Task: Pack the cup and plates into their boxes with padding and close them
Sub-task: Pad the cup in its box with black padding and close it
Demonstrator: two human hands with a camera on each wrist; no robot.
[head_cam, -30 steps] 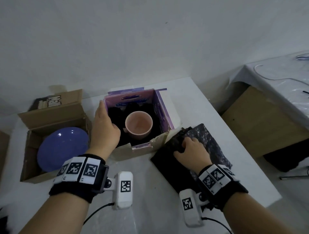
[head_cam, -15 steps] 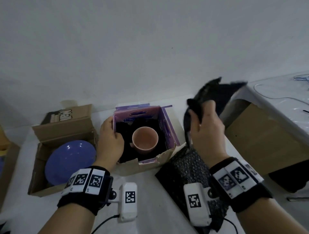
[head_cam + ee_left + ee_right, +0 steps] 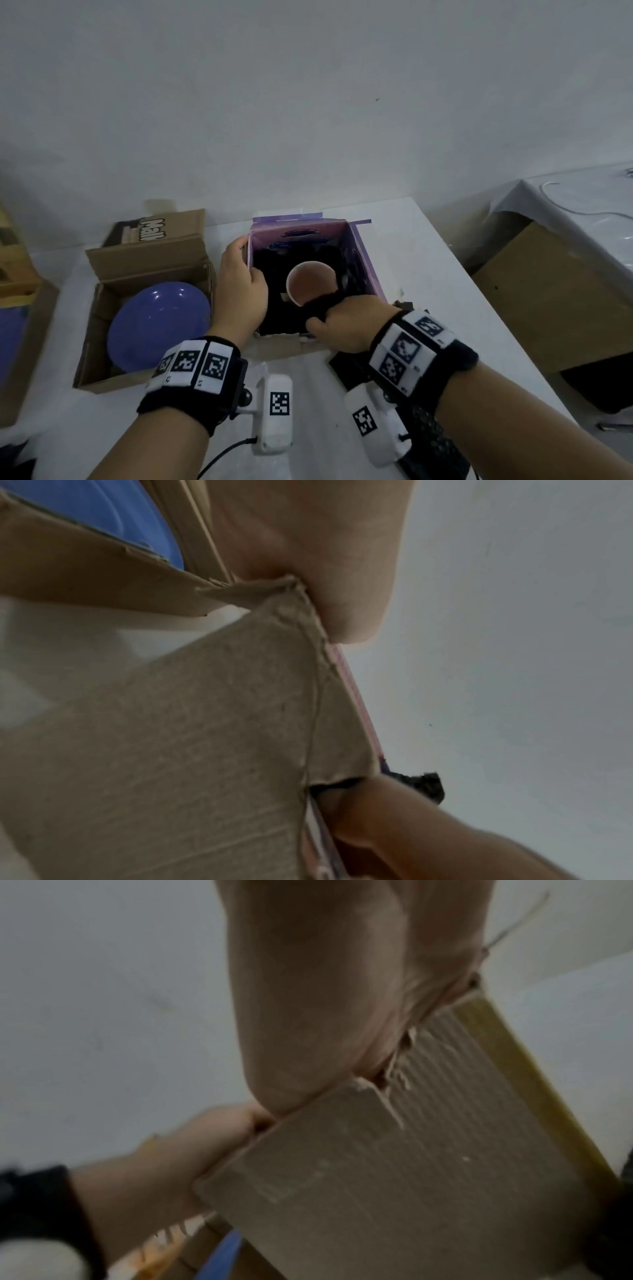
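Note:
A pink cup (image 3: 308,281) stands upright in the open purple box (image 3: 363,260), with black padding around it. My left hand (image 3: 239,284) grips the box's left wall, thumb inside and fingers outside. My right hand (image 3: 346,325) holds a piece of black padding (image 3: 322,303) over the box's near edge; the padding covers the cup's near rim. In the left wrist view the box's brown outer wall (image 3: 205,723) fills the frame under my left hand (image 3: 308,547). A blue plate (image 3: 157,329) lies in the open brown box (image 3: 144,253) at the left.
More black padding sheet (image 3: 431,442) lies on the white table under my right wrist. Another box (image 3: 13,329) with something blue stands at the far left. Off the table's right edge are a large cardboard box (image 3: 548,294) and a plastic-covered table (image 3: 582,212).
My right hand picked a piece of black padding off the sheet on the table, raised it, then brought it down into the purple box by the cup. My left hand stayed on the box.

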